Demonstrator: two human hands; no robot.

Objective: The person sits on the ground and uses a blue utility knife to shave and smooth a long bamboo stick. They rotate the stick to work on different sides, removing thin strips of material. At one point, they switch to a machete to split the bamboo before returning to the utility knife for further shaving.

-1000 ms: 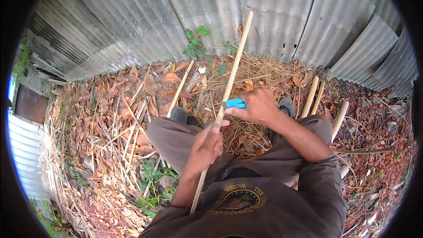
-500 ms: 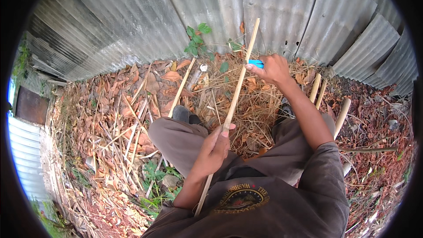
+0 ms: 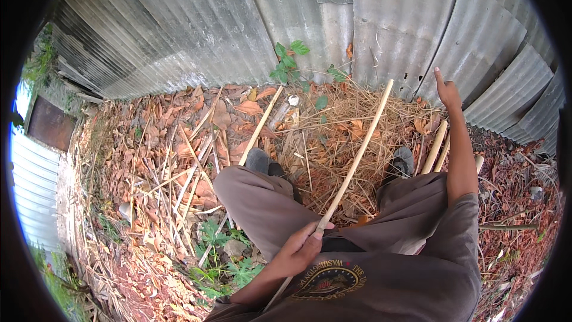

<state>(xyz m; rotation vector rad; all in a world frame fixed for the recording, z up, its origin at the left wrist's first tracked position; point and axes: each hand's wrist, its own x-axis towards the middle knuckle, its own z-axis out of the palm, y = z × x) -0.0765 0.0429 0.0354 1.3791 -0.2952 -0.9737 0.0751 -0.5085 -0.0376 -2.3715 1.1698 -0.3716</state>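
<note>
The left hand is closed around the lower part of a pale wooden stick, which slants away from the dark shirt. The right hand is raised to the stick's right, well apart from it, one digit extended — whether it grips anything cannot be told. With a single hand on it, the stick could twist or swing; a slack hold would be the likely cause. Right of the stick show thicker poles; left of it, dry leaves; beyond its far end, a corrugated fence.
</note>
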